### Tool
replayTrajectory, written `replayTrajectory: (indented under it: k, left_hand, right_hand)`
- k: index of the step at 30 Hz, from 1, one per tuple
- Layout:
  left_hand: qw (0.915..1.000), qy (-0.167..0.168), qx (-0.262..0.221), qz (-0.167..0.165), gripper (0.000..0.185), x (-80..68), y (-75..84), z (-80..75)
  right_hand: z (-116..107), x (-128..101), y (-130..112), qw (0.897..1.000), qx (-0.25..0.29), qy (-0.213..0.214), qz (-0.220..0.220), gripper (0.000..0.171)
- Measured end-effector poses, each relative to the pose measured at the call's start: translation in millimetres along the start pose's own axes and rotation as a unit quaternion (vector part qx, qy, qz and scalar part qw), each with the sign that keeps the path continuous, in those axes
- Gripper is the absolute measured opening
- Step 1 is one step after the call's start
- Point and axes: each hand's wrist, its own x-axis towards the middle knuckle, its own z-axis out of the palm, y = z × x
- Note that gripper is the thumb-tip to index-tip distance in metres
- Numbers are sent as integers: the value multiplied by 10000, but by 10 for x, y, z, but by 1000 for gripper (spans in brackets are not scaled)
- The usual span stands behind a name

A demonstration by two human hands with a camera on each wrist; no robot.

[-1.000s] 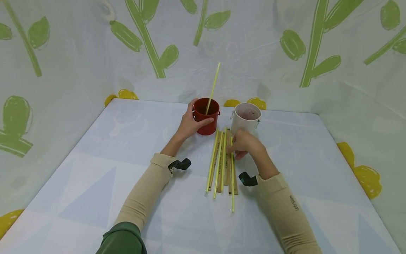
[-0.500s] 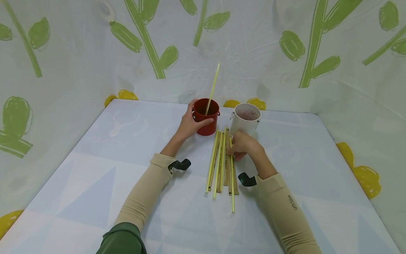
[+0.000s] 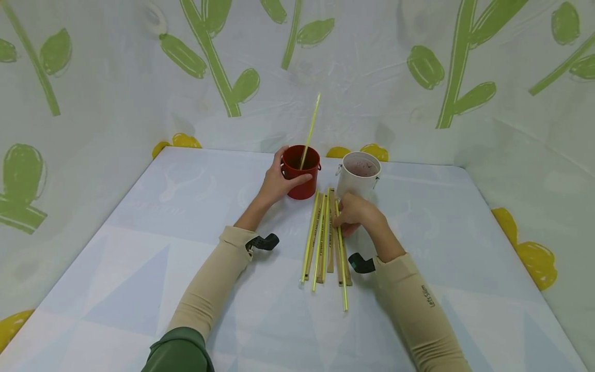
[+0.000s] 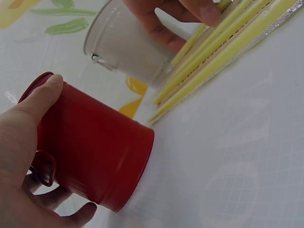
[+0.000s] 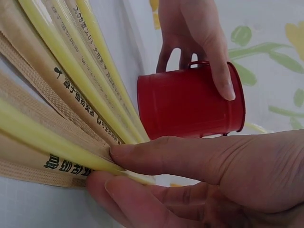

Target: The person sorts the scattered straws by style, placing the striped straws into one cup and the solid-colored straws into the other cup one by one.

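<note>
My left hand [image 3: 275, 186] grips a small red metal bucket [image 4: 95, 142], thumb along its near side and other fingers round the far side. One yellow straw [image 3: 312, 120] in a clear wrapper stands tilted in that bucket. My right hand [image 3: 361, 213] is at a loose row of straws on the table, pinching the upper end of the rightmost yellow straw [image 5: 52, 142] between thumb and fingers. Several other yellow straws [image 3: 309, 243] lie to its left, among brown paper-wrapped sticks [image 3: 330, 261] with dark print. Some brown wrappers lie right beneath the pinched straw.
A white metal bucket [image 3: 357, 182] with small side handles stands just behind my right hand, to the right of the red one. The pale blue patterned tabletop [image 3: 139, 232] meets a white wall covering [image 3: 372, 77] printed with green leaves.
The lower end of the pinched straw has swung slightly right, and the brown wrappers beneath it have shifted right too. My left hand and the red bucket stay in place.
</note>
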Motion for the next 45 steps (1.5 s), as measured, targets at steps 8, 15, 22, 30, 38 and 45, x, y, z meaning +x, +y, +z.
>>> replayTrajectory:
  k: [8, 15, 22, 30, 38, 45]
  left_hand:
    - [10000, -8, 0, 4, 94, -1, -2, 1]
    - [10000, 7, -28, 45, 95, -7, 2, 2]
    - [9999, -3, -31, 137, 95, 4, -16, -4]
    - [9998, -8, -50, 182, 94, 23, -47, 0]
    - [9997, -42, -131, 193, 96, 37, -61, -1]
    - [9998, -16, -72, 204, 95, 29, -55, 0]
  right_hand:
    - [0, 14, 10, 10000, -12, 41, -14, 25]
    - [-8, 7, 8, 9997, 70, 113, -184, 27]
    - [-40, -23, -6, 9992, 159, 258, -270, 45]
    - [-63, -44, -20, 9981, 194, 401, -416, 45]
    - [-83, -23, 7, 9961, 110, 580, -649, 41]
    - [-126, -18, 29, 9930, 173, 785, -864, 41]
